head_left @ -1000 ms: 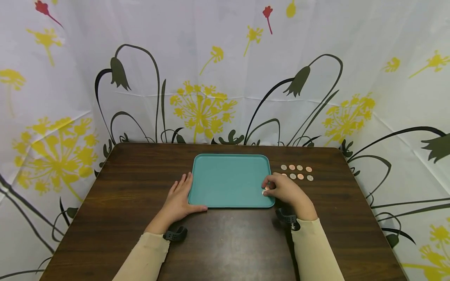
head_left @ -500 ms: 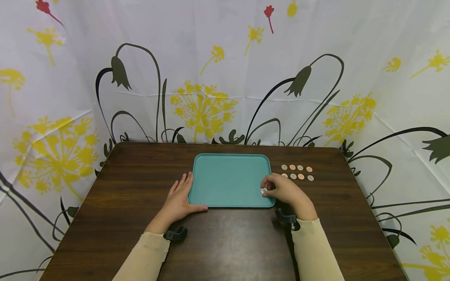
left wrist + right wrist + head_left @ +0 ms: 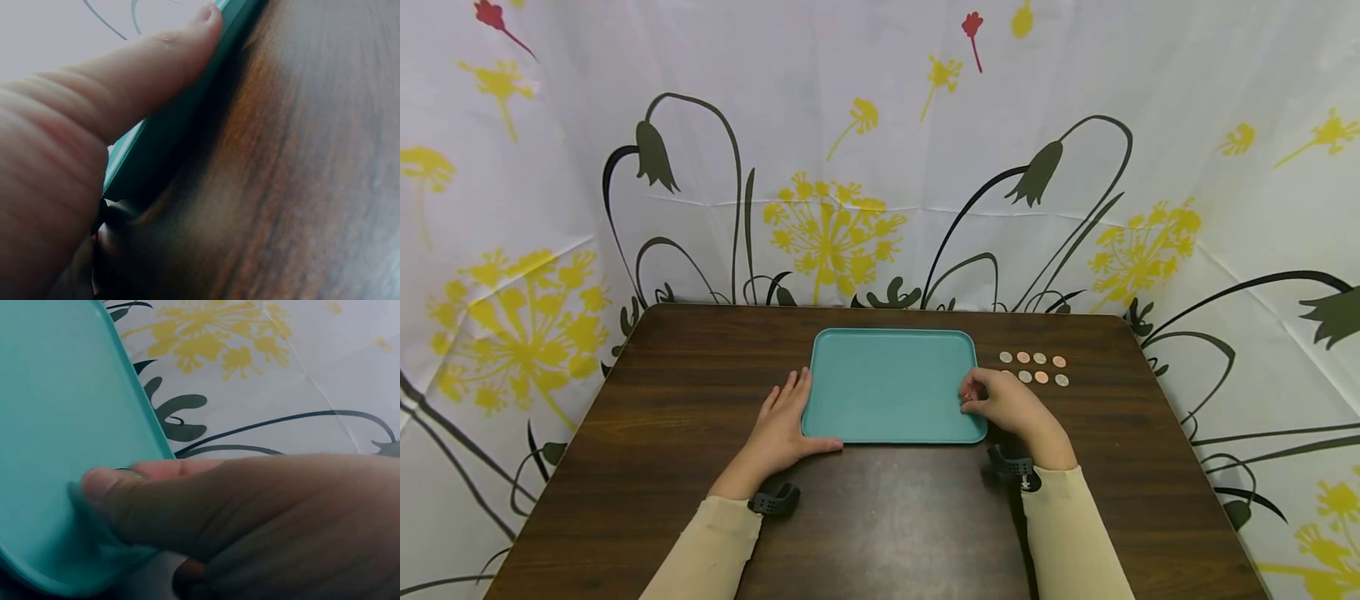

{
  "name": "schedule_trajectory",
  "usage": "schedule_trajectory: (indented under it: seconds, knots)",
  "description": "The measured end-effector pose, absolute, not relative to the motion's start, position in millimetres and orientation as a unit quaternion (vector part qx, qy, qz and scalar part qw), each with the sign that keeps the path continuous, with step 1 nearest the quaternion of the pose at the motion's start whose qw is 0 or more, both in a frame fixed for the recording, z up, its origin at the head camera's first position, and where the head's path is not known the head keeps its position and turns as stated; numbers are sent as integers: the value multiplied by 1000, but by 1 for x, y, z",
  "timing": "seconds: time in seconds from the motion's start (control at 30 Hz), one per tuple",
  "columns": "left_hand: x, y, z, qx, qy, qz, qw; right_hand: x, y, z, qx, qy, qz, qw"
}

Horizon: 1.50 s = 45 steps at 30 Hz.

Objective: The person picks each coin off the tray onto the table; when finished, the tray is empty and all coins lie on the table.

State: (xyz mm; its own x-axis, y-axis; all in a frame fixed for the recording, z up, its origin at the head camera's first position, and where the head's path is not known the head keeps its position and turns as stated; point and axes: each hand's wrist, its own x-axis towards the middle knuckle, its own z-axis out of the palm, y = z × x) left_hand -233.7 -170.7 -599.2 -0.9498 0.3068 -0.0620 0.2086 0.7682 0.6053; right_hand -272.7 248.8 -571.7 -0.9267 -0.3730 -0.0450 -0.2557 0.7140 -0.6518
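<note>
A teal rectangular tray lies on the dark wooden table. My left hand rests against its front left corner, fingers spread and straight along the left side, thumb on the front rim. In the left wrist view, the thumb lies over the tray's edge. Above the tray's right end, my right hand has thumb and index finger brought together. Between them the right wrist view shows the thin edge of a coin, mostly hidden by the thumb; whether more coins lie behind it I cannot tell.
Right of the tray, several silver and copper coins lie in two rows, the nearer row partly covered by the right hand. Black bands sit on both wrists. A flowered white cloth hangs behind the table.
The shiny coin faces that showed at my right fingertips earlier have gone out of sight between the fingers. The right hand has barely shifted; the left hand and tray stay put.
</note>
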Motion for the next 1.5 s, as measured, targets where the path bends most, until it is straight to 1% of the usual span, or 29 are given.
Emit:
schedule_trajectory:
  seconds: [0.13, 0.27, 0.4, 0.57, 0.7, 0.87, 0.97, 1.07, 1.27, 1.5]
  knots:
    - [-234, -170, -598, 138, 937, 311, 79, -274, 256, -569, -165, 922, -349, 38]
    - [-235, -171, -597, 138, 937, 312, 79, -275, 272, -573, -138, 918, -371, -16]
    - [-235, -171, -598, 137, 936, 314, 80, -274, 297, -587, -92, 900, -423, -45]
    - [-234, -170, -598, 138, 936, 313, 84, -270, 321, -602, -55, 868, -490, -58]
    - [-234, -169, -597, 137, 935, 315, 85, -270, 331, -604, -39, 865, -498, -35]
    - [-234, -169, -597, 135, 936, 315, 84, -264, 343, -602, 9, 845, -532, 53]
    - [-234, -170, -598, 137, 936, 313, 82, -263, 347, -602, 28, 839, -536, 88]
    - [-234, -169, -598, 136, 936, 312, 86, -266, 348, -604, 31, 853, -512, 96]
    - [-234, -169, -597, 137, 935, 316, 82, -273, 343, -604, 35, 865, -493, 82]
    - [-233, -170, -599, 134, 936, 314, 83, -276, 338, -603, 34, 875, -474, 94]
